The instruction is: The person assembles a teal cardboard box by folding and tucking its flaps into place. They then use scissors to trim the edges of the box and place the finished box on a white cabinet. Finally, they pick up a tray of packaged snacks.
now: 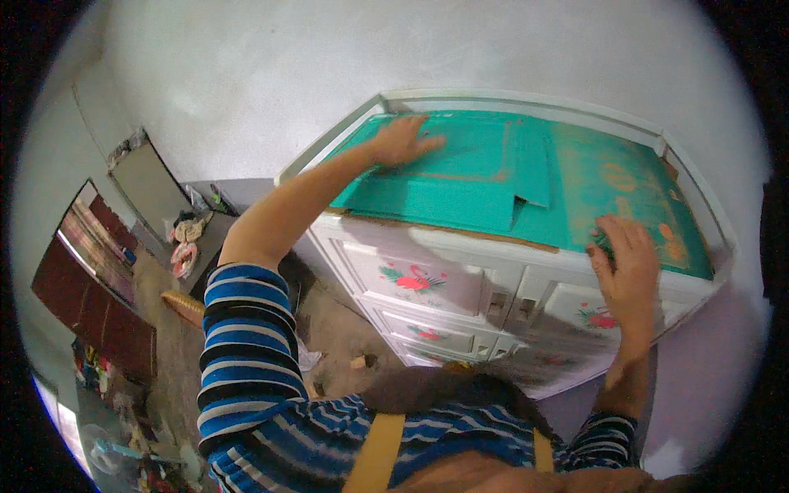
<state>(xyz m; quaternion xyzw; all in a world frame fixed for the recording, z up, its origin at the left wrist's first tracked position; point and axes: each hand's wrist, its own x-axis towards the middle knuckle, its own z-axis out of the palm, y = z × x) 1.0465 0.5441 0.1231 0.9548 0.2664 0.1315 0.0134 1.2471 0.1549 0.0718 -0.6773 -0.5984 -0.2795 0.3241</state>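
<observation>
A teal-green flattened cardboard sheet (pixel 444 197) covers the top of a white cabinet (pixel 353 255) with a raised rim. My left hand (pixel 401 141) lies on the far left part of the cardboard, its fingers spread and slightly blurred. At the front right edge is my right hand (pixel 629 259), fingers curled down toward the cardboard. Between its thumb and fingers a small dark green patch shows, too unclear to name. A loose flap stands up near the sheet's middle, and the right part looks dusty brown.
Red flamingo prints decorate the cabinet doors (pixel 460 283). White walls stand behind and to the right. To the left are a dark low table (pixel 215 238) with bags on it, a woven basket (pixel 182 307), and a brown door (pixel 99 316). Small scraps lie on the floor (pixel 341 329).
</observation>
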